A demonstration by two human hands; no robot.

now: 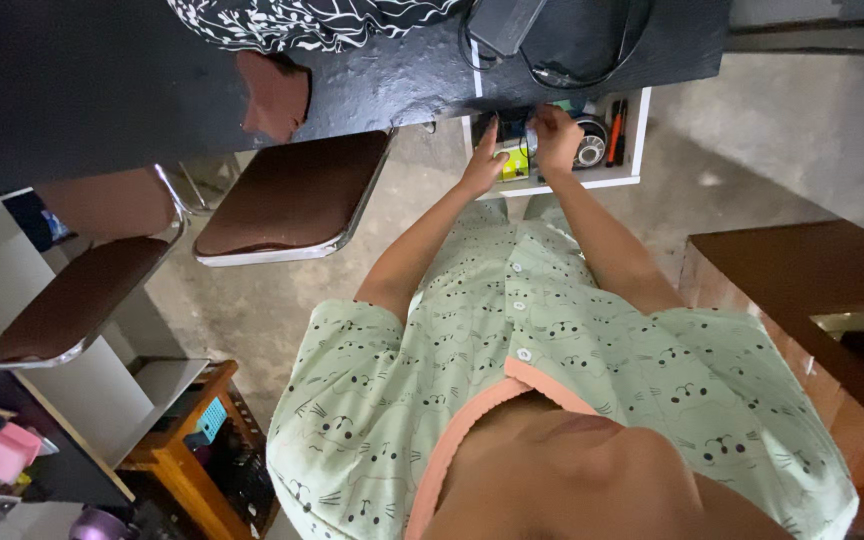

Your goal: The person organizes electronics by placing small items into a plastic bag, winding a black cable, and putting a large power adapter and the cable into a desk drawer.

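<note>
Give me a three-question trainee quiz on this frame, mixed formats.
1. True or false: both the left hand and the right hand reach into the white shelf under the black table.
2. Which lies at the shelf's right end? A) red-handled tools B) a cup C) a book
3. Fill in: the two stools have ____ seats.

Key: 1 true; 2 A; 3 brown.
</note>
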